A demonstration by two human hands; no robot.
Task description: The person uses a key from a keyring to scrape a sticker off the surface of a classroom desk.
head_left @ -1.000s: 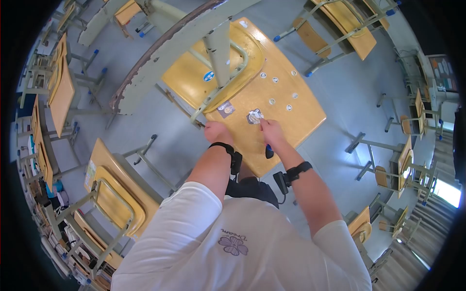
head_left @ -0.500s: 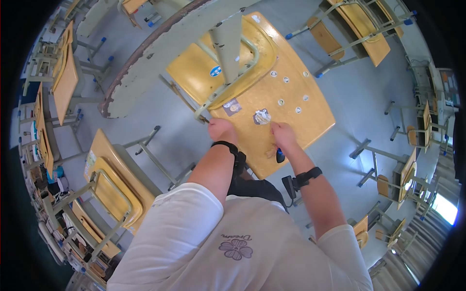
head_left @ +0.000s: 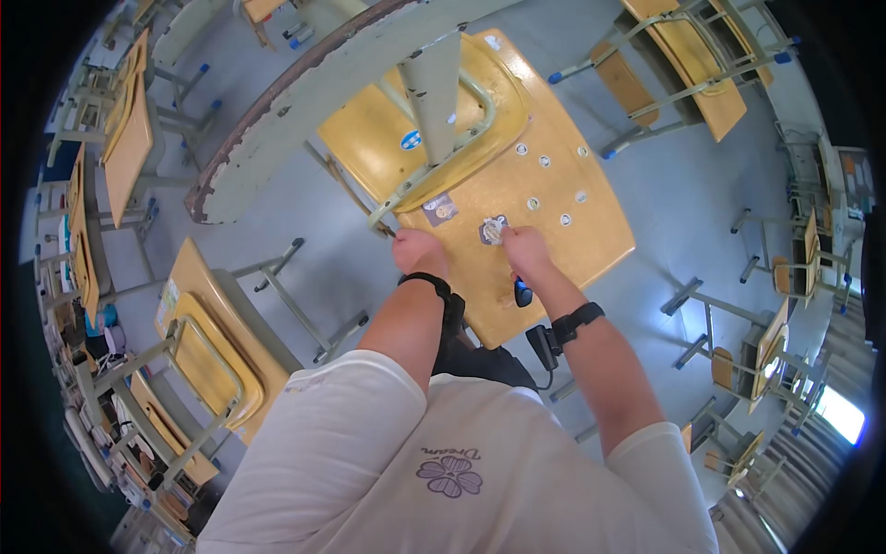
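Grip of the right hand (head_left: 526, 253) is clamped around a dark tool handle (head_left: 523, 295) with some blue on it, its lower end jutting out below the fist, towards the person. The fist sits just to the right of the worn sticker (head_left: 491, 232), knuckles up, thumb side facing it; whether tool or fingertips touch it cannot be told. That sticker lies flat on the yellow worktop (head_left: 595, 247), pale and ragged over a dark base. From the person's right side, the right forearm slants inward towards the sticker, a black band (head_left: 578, 320) about the wrist. Left of the sticker, the left hand (head_left: 420, 251) rests by the worktop's edge, fingers curled under; what they clasp cannot be seen. Its forearm reaches almost straight forward. Beyond the sticker lie a dark square sticker (head_left: 440, 210), small round stickers (head_left: 544, 161) and an upturned chair (head_left: 360, 134).
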